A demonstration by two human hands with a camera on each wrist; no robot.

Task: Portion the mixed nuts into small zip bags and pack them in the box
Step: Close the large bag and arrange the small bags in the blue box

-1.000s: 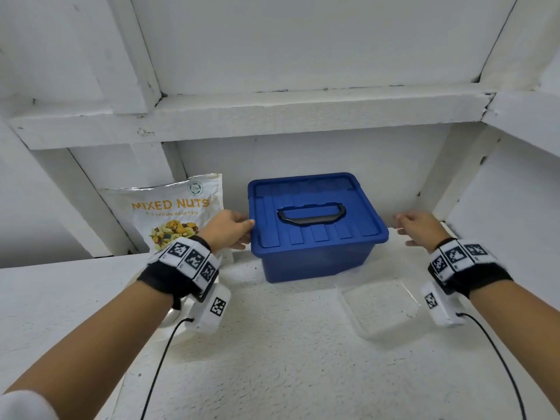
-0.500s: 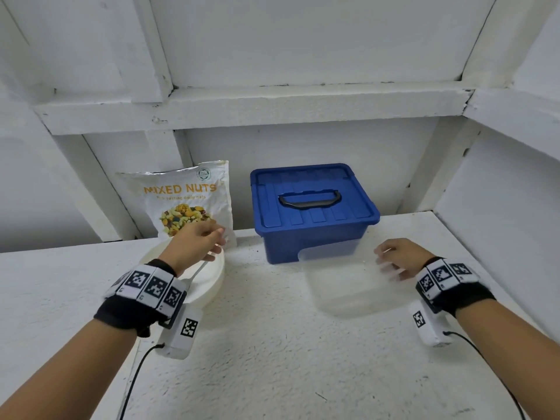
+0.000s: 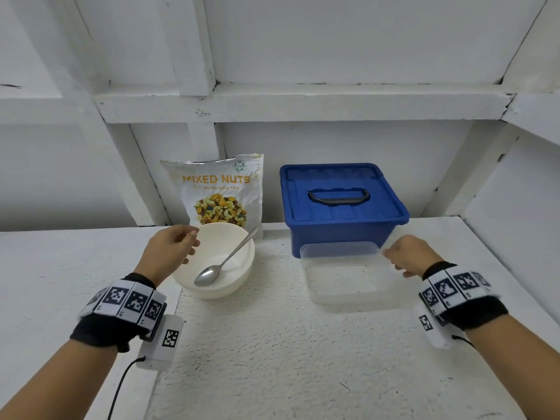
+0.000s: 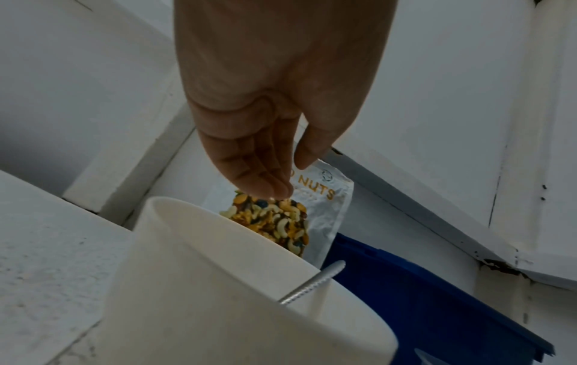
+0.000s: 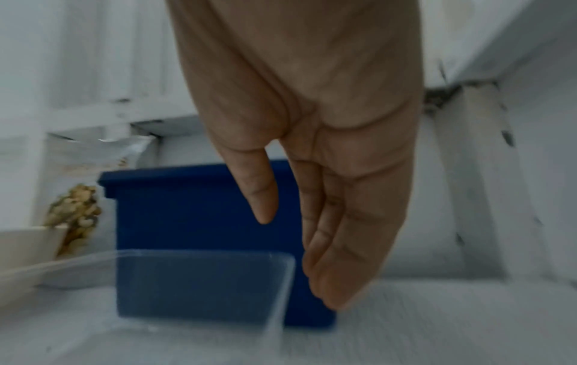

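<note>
plastic dominates: a glossy blue box [image 3: 342,207] with a ribbed lid and dark recessed handle stands shut at the back of the rough white shelf [image 3: 272,344], and a clear rectangular container [image 3: 348,277] sits just in front of it. a crinkled foil mixed nuts bag [image 3: 221,192] stands upright beside the box, behind a smooth round cream bowl [image 3: 218,262] holding a metal spoon [image 3: 224,262]. the left hand [image 3: 169,253] hovers at the bowl's left rim, fingers relaxed, holding nothing. the right hand [image 3: 409,256] hangs just beside the container's right edge, fingers straight. the right wrist view, blurred, shows a gap between fingertips and container. only the left wrist view shows the spoon handle's ridged end.
</note>
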